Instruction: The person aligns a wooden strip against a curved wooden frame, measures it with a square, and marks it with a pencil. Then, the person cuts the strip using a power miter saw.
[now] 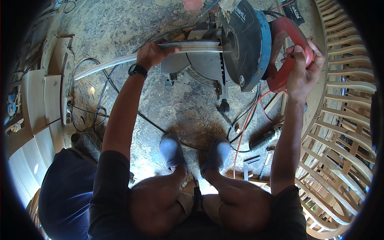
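Observation:
With its fingers over the top, my left hand holds a long, pale, slightly curved wooden strip down on the grey base of a miter saw. The strip's far left end sticks out past the base over the floor. Its right end reaches the saw's blade guard, dark with a blue rim, where the guard hides it. My right hand is wrapped around the saw's red D-shaped handle, to the right of the guard. Whether the blade turns, I cannot tell.
Slatted wooden frames line the right side. Black cables and an orange cord cross the stained floor. Wooden panels and a power strip are at left. A metal square lies beside my right clog.

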{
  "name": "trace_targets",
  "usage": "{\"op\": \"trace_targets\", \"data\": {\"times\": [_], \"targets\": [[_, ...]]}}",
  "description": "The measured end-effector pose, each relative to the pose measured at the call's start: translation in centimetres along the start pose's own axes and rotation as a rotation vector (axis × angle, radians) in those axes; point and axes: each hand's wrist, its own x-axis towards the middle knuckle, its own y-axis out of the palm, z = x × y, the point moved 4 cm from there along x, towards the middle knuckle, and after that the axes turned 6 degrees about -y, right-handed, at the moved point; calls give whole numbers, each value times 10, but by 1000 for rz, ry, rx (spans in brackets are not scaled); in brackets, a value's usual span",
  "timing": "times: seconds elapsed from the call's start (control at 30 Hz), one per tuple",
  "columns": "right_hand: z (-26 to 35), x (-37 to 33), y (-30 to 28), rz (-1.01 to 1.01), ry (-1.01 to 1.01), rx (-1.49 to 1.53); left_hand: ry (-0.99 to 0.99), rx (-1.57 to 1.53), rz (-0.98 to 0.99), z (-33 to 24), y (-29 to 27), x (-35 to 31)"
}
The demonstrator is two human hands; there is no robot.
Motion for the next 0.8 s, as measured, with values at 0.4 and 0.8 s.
{"op": "trace_targets", "data": {"times": [0.4,0.8], "targets": [[0,-6,-3,14,1,-66,36,-21,-7,-3,-1,-1],[1,-11,-2,-18,3,12,21,-1,-45,-1,1,1]]}}
